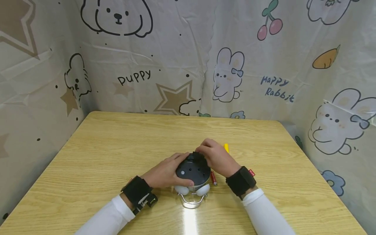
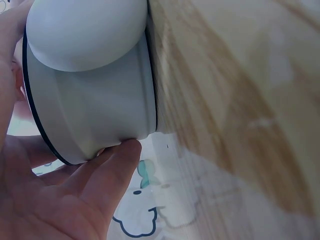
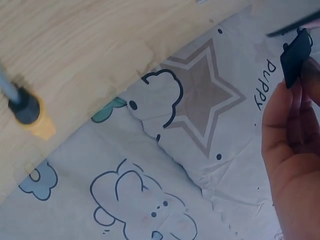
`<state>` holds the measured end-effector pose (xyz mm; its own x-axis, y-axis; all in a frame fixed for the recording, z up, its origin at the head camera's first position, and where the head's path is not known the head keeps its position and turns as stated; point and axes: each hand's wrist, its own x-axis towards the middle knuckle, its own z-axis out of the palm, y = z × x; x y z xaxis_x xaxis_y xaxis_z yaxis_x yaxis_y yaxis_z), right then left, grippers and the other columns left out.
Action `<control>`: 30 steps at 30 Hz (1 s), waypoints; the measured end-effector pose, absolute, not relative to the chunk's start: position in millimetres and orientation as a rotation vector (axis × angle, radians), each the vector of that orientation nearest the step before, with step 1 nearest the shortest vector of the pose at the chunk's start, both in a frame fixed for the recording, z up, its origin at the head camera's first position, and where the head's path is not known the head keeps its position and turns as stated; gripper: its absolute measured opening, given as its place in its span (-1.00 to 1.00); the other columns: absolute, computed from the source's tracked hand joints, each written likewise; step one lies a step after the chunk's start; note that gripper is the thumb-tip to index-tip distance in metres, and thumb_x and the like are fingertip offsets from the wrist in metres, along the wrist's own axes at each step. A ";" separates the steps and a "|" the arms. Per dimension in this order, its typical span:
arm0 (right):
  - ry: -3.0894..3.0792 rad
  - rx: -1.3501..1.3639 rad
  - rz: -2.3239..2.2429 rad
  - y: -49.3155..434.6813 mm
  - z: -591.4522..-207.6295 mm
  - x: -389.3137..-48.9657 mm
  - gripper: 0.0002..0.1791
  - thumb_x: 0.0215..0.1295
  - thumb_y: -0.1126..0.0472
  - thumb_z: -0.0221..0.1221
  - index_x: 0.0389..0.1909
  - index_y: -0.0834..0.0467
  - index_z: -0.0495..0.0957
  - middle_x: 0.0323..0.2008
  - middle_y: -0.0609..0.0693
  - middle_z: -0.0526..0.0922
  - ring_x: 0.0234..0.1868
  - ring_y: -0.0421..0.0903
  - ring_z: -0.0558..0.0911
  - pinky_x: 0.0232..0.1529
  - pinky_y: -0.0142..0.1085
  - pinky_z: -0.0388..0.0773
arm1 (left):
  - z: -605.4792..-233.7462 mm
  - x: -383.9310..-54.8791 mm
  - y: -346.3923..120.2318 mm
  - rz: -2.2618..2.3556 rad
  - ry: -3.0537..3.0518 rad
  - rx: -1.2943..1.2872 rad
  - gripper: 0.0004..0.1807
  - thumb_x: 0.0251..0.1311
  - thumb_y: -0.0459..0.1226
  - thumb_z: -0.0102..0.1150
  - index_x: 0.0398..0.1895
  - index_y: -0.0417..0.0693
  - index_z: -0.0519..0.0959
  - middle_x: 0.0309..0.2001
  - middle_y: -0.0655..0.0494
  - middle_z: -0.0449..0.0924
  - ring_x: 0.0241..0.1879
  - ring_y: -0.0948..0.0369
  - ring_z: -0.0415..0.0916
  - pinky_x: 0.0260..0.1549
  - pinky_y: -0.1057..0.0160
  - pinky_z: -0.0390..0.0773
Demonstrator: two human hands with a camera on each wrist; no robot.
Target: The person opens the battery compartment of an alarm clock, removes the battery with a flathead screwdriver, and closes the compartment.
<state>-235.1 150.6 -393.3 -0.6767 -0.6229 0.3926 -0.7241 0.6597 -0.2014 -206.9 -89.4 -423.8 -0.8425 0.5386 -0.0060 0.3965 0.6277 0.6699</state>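
Note:
A twin-bell alarm clock (image 1: 192, 175) lies face down on the table, its black back up and its two white bells toward me. My left hand (image 1: 164, 173) grips the clock's round body, thumb on the black back. In the left wrist view, fingers wrap the clock's pale side (image 2: 105, 110) below a white bell (image 2: 90, 32). At the far edge of the back, my right hand (image 1: 218, 159) pinches a small black battery cover (image 3: 296, 59), seen tilted up with small tabs in the right wrist view. The battery compartment is mostly hidden.
A red battery (image 1: 213, 178) lies close to the clock's right side. Behind my right hand is a yellow-handled screwdriver (image 3: 25, 107), partly hidden in the head view. The clock's wire handle (image 1: 192, 201) points toward me. A printed curtain (image 1: 176, 65) stands behind the table.

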 end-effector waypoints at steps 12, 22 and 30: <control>-2.595 1.112 0.483 138.3 -397.9 -231.9 -0.76 0.37 0.47 0.25 -0.07 0.16 0.76 -0.15 0.02 0.63 -0.10 -0.12 0.63 -0.01 -0.28 0.72 | -421.5 -206.3 -89.4 1.016 2.632 0.782 0.18 0.05 0.30 0.46 0.67 0.13 0.11 0.54 -0.04 0.27 0.29 0.07 0.46 0.22 0.00 0.53; -2.598 1.159 0.514 135.5 -403.0 -233.2 -0.74 0.41 0.46 0.21 -0.05 0.14 0.76 -0.15 0.00 0.64 -0.11 -0.15 0.64 -0.01 -0.32 0.72 | -422.4 -207.0 -89.9 1.036 2.623 0.793 0.18 0.05 0.28 0.47 0.67 0.14 0.09 0.55 -0.05 0.26 0.32 0.06 0.46 0.26 -0.02 0.52; -2.628 1.151 0.555 133.8 -404.8 -232.5 -0.76 0.41 0.45 0.21 -0.05 0.15 0.76 -0.14 0.01 0.67 -0.11 -0.14 0.66 -0.01 -0.31 0.72 | -423.6 -207.2 -90.4 1.052 2.624 0.807 0.16 0.06 0.27 0.47 0.67 0.19 0.11 0.53 -0.05 0.28 0.27 0.07 0.49 0.22 0.00 0.54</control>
